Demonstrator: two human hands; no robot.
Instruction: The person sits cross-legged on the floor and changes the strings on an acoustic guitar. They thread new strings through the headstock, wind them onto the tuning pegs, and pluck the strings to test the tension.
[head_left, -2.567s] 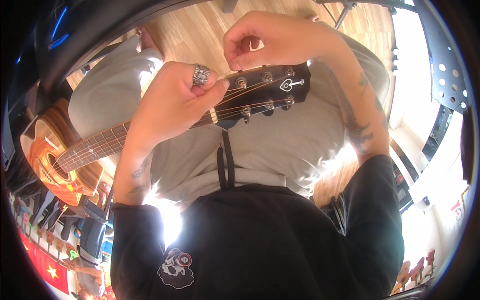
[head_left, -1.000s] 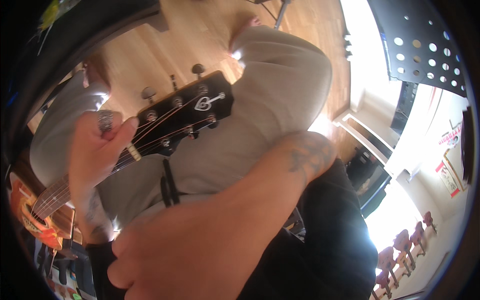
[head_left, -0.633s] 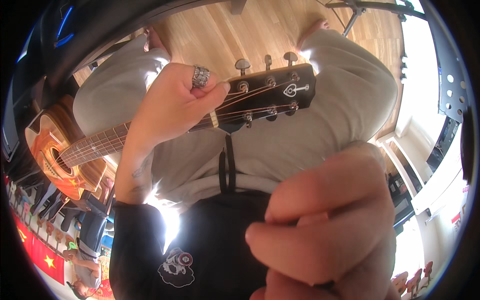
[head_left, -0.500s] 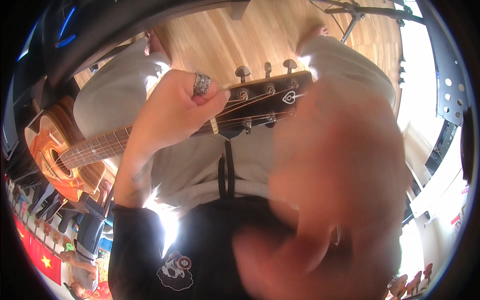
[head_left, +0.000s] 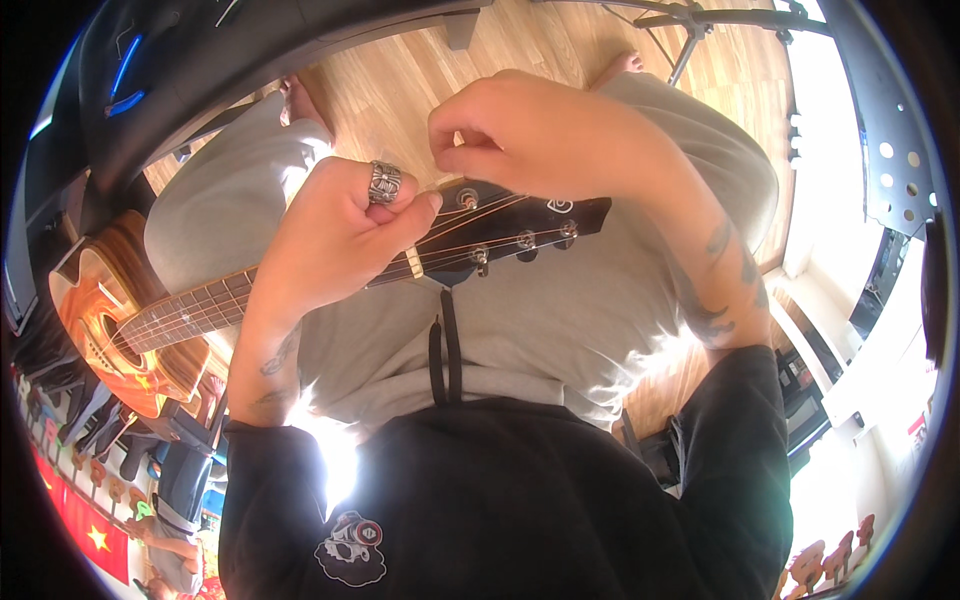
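Note:
An acoustic guitar (head_left: 195, 310) lies across my lap, its wooden body at the left and its black headstock (head_left: 592, 217) toward the middle. My left hand (head_left: 340, 225), with a wide silver ring (head_left: 385, 183) on a finger, is closed over the neck by the pale nut (head_left: 414, 262). Its thumb and curled forefinger pinch a string beside the headstock. Just beyond the headstock's far edge, my right hand (head_left: 530, 135) has its fingers curled toward the thumb. What lies between those fingertips is too small to make out. That hand and wrist hide the far-side tuning pegs.
Wooden floor (head_left: 380, 95) shows between my legs. A dark curved object (head_left: 200, 60) stands at the upper left, and stand legs (head_left: 690, 30) at the upper right. A perforated dark panel (head_left: 890, 160) is at the right. Another person (head_left: 170, 545) is at the lower left.
My right hand has gone from a blur close in front of my chest to beyond the headstock. My left hand keeps its pinch, shifting slightly left with the headstock.

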